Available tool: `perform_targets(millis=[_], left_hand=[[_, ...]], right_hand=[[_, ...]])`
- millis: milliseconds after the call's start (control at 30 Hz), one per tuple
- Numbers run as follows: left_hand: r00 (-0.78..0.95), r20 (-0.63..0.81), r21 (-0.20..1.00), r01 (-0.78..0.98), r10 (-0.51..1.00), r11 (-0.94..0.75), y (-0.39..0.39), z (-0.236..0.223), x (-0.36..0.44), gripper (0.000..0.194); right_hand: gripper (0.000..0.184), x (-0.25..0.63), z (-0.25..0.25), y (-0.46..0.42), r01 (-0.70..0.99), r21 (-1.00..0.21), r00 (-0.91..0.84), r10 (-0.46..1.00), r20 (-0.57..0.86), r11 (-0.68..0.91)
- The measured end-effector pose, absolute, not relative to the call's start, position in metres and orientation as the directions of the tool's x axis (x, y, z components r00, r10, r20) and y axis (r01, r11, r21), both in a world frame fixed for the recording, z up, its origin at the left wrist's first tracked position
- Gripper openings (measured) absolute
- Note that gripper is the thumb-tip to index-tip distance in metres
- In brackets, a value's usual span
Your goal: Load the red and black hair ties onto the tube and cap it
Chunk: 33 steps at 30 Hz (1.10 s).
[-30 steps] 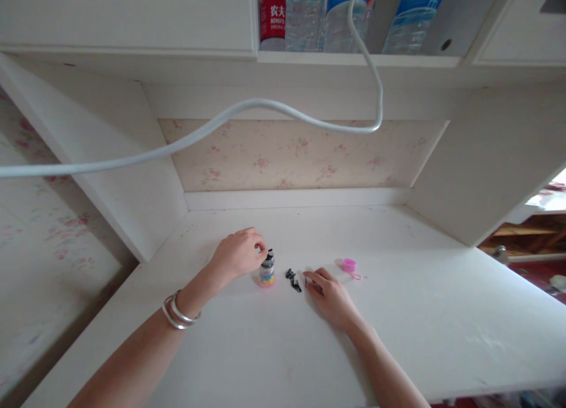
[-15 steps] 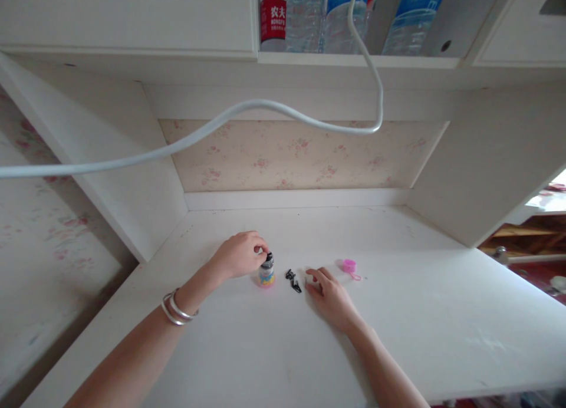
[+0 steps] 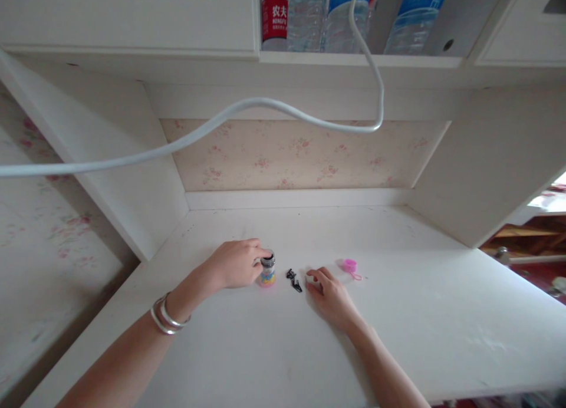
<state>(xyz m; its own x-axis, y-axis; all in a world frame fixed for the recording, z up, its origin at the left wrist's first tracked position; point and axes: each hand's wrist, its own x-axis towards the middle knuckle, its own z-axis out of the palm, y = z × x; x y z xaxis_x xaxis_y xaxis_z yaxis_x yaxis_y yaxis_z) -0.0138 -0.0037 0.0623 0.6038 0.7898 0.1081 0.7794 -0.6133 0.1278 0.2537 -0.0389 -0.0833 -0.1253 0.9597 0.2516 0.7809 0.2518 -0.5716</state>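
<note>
A small clear bottle [image 3: 267, 273] with a colourful label and a pinkish base stands upright on the white tabletop, dark stuff inside its neck. My left hand [image 3: 239, 263] is at its left side, the index finger stretched over the mouth and the thumb against the side. Just right of the bottle lie several small black pieces [image 3: 293, 280] that look like clips. My right hand [image 3: 331, 296] rests on the table beside them, fingers bent, with a gap between thumb and index finger. A pink cap [image 3: 349, 265] with a loop lies beyond my right hand.
A white cable [image 3: 265, 104] hangs across the view above the table. Overhead, a cabinet shelf holds several water bottles [image 3: 305, 19]. White side panels [image 3: 495, 160] and a floral back wall [image 3: 292, 154] enclose the tabletop [image 3: 247, 349].
My left hand has pushed the black piece it pinched down into the bottle's mouth and let go, its index finger now stretched over the opening. My right hand stays in place.
</note>
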Motion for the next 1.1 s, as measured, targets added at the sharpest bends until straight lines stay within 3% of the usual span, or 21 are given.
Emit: perform_targets(millis=[167, 533, 767, 967, 1100], left_hand=[[0.584, 0.127, 0.059, 0.802, 0.802, -0.594, -0.008, 0.057, -0.01, 0.035], [0.557, 0.165, 0.066, 0.817, 0.814, -0.573, -0.009, 0.049, -0.01, 0.033], [0.524, 0.205, 0.177, 0.811, 0.827, -0.558, -0.011, 0.052, -0.012, 0.036], [0.502, 0.257, 0.189, 0.812, 0.826, -0.552, -0.011, 0.048, -0.018, 0.038], [0.472, 0.292, 0.269, 0.794, 0.832, -0.545, -0.014, 0.044, -0.023, 0.036]], right_hand=[[0.025, 0.253, -0.083, -0.039, 0.788, -0.568, -0.115, 0.963, 0.244, 0.238], [0.026, 0.252, -0.081, -0.041, 0.784, -0.567, -0.126, 0.959, 0.254, 0.254], [0.026, 0.251, -0.078, -0.041, 0.792, -0.55, -0.139, 0.956, 0.258, 0.264], [0.026, 0.25, -0.075, -0.042, 0.795, -0.539, -0.151, 0.951, 0.268, 0.278], [0.024, 0.251, -0.078, -0.041, 0.758, -0.585, -0.139, 0.947, 0.29, 0.291]])
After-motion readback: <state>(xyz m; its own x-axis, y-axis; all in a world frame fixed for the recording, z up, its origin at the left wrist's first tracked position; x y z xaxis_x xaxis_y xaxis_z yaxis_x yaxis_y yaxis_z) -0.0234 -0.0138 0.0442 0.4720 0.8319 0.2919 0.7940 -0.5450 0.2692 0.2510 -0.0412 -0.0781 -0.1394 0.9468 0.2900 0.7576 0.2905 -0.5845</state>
